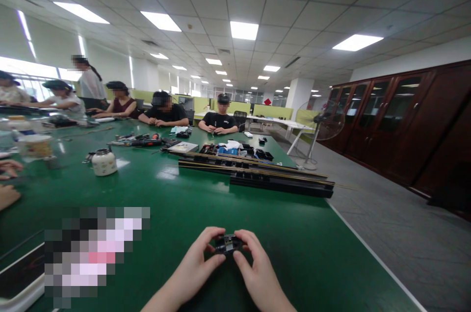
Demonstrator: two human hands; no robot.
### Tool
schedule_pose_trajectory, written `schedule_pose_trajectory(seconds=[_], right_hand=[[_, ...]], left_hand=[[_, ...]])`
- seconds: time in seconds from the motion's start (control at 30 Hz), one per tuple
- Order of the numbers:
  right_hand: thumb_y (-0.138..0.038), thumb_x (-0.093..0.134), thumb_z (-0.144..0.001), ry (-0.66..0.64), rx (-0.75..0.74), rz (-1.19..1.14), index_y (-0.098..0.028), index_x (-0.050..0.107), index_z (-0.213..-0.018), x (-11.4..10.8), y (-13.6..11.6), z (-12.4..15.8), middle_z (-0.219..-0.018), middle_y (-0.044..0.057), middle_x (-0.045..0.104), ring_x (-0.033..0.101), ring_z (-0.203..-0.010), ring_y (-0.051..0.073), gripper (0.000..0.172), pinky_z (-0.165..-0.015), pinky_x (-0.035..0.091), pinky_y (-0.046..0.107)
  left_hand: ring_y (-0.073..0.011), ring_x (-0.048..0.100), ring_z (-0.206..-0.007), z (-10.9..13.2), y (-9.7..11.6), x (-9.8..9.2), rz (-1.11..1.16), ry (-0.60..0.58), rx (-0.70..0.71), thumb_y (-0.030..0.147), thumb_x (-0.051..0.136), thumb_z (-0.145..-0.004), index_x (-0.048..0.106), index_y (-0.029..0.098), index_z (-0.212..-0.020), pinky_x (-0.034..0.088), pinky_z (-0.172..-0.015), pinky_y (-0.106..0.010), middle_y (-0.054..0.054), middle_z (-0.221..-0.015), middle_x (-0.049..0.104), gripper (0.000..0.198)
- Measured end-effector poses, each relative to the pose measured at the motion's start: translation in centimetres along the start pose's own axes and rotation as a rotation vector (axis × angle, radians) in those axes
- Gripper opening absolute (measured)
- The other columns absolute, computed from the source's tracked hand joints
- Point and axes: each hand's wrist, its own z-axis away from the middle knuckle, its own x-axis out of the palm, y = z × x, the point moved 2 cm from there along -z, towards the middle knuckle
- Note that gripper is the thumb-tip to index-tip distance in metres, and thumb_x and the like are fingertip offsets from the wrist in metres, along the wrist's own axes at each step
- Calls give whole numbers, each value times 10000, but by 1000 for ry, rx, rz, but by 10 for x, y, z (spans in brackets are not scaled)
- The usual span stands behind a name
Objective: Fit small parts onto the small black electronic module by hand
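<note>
I pinched a small black part [228, 243] in both hands [196, 263] [257, 265], just above the bench [294, 233]. Each grip looked fingertip-light. A slip could drop it.

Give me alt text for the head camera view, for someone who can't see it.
Two bare hands, left hand and right hand, pinch a small black part between them over a green table. Long black rails lie farther along the table, a white jar stands to the left, and several seated people work at the far end.
</note>
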Motion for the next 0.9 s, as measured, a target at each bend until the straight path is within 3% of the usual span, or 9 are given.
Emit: schedule_pose_trajectory(seconds=[0.17, 0.37, 0.53, 0.7, 0.9], right_hand=[[-160, 517, -764, -20, -14, -2, -232, 583, -1047, 0, -1, 1, -1109, 61, 570, 527, -1055, 203, 300, -906, 441, 328], [-196, 493, -795, -21, -5, 19, -241, 537, -1097, 2, 2, 2, -1134, 63, 555, 522, -1056, 198, 309, -889, 441, 324], [-238, 524, -787, -57, 13, 48, -246, 589, -1006, 2, -1, 1, -1136, 67, 547, 498, -1087, 210, 228, -902, 422, 332], [-235, 521, -785, -69, 47, 38, -238, 622, -938, 3, -3, 0, -1096, 62, 559, 522, -1047, 202, 183, -875, 432, 312], [-231, 531, -778, -82, 67, 22, -235, 633, -911, 3, -3, 0, -1062, 55, 561, 532, -1021, 194, 168, -869, 433, 309]], left_hand=[[-220, 510, -1021, 1, -4, 2, -4, 13, 29, 66, 534, -646, 512, 259, -1098, 421, -795, -324, -50, -1075, 568, 493], [-215, 527, -968, 0, -3, 1, 0, 45, -28, 74, 568, -629, 518, 230, -1064, 408, -793, -329, -56, -1028, 595, 465], [-213, 542, -926, 0, -1, 2, 8, 43, -63, 99, 610, -609, 520, 211, -1050, 413, -779, -325, -59, -998, 607, 464], [-190, 550, -864, 0, -5, 4, 18, -27, -112, 159, 617, -631, 493, 201, -1099, 436, -729, -304, -64, -1051, 584, 486], [-180, 566, -853, 0, -6, 7, 188, -140, -172, 225, 632, -654, 514, 186, -976, 423, -763, -308, -24, -901, 613, 346]])
